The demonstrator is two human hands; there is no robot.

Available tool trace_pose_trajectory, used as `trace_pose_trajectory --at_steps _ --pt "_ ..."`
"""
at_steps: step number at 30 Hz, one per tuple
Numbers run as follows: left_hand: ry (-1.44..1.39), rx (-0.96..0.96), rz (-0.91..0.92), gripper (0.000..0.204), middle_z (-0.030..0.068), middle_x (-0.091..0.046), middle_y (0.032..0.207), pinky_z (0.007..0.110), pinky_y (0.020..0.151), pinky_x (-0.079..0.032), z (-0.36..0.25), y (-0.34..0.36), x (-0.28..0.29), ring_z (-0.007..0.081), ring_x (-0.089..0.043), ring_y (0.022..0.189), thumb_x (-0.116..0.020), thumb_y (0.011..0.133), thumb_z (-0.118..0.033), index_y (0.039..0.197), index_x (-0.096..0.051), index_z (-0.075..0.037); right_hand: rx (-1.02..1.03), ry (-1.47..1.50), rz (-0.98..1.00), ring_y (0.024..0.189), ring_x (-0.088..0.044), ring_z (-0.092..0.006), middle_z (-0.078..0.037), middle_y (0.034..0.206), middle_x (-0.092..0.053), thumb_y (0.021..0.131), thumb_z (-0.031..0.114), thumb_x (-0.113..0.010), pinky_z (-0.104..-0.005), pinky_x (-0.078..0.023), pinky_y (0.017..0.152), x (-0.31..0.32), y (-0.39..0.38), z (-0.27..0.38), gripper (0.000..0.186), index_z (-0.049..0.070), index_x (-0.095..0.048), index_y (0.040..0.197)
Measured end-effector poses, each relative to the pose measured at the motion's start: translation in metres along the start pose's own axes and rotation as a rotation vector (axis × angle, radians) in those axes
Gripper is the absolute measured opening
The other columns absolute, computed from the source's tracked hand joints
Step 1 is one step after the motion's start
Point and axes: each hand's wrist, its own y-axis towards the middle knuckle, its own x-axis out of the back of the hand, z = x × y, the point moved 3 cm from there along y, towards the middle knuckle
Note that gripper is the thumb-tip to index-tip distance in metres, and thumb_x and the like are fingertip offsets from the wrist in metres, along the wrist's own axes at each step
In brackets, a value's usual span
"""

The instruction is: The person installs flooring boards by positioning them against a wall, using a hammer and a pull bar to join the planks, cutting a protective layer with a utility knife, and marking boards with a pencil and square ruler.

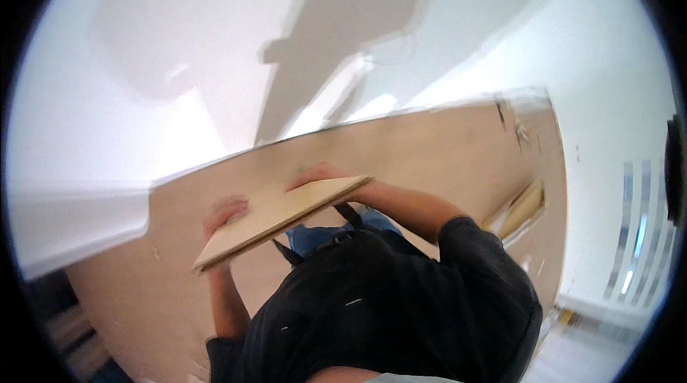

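In front of my body I hold a pale wood-coloured plank [283, 212] with both hands. It lies tilted, its right end farther away and its darker, grooved-looking long edge facing me. My left hand [225, 215] grips the plank near its left end, fingers curled over the far edge. On the same far edge, nearer the right end, is my right hand [315, 175], its fingers bent over the top. Both hands are slightly blurred, and the plank hides the parts beneath it.
Brown flat floor covering [422, 136] stretches around me up to a white wall [179, 32], which carries large shadows. To the right lies a long open package [521, 212] with pale wood-coloured contents. Small debris [522, 132] sits near the far right corner. A striped window-like panel [637, 233] is at right.
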Motion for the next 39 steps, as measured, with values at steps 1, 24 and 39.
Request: trace_pose_trajectory --at_steps 1,24,39 --pt "-0.301 0.089 0.049 0.032 0.0189 -0.074 0.11 0.046 0.093 -0.054 -0.005 -0.002 -0.033 0.0344 -0.069 0.11 -0.08 0.085 -0.018 0.111 -0.071 -0.001 -0.024 -0.017 -0.018 0.11 -0.067 -0.0337 -0.015 0.117 -0.073 0.096 0.024 -0.071 -0.0433 -0.052 0.097 0.016 -0.035 0.008 0.028 0.005 -0.072 0.117" --pt "-0.624 -0.344 0.184 0.03 -0.0016 -0.059 0.102 0.032 0.077 -0.049 -0.255 0.328 -0.598 0.0115 -0.053 0.087 -0.077 0.096 -0.022 0.114 -0.059 -0.008 0.136 -0.815 -1.63 0.139 -0.048 -0.0301 -0.018 0.152 -0.043 0.085 0.03 -0.081 -0.0458 -0.039 0.117 0.449 -0.72 0.316 0.085 0.005 -0.035 0.152" --pt "-0.379 -0.135 0.447 0.05 0.0195 -0.06 0.132 0.043 0.103 -0.048 -0.38 0.25 -0.601 0.0283 -0.059 0.119 -0.07 0.092 -0.017 0.131 -0.055 0.011 -0.296 -1.14 -1.926 0.144 -0.041 -0.0327 -0.02 0.159 -0.036 0.085 0.052 -0.073 -0.0481 -0.037 0.118 0.29 -0.887 0.556 0.094 0.008 -0.031 0.157"
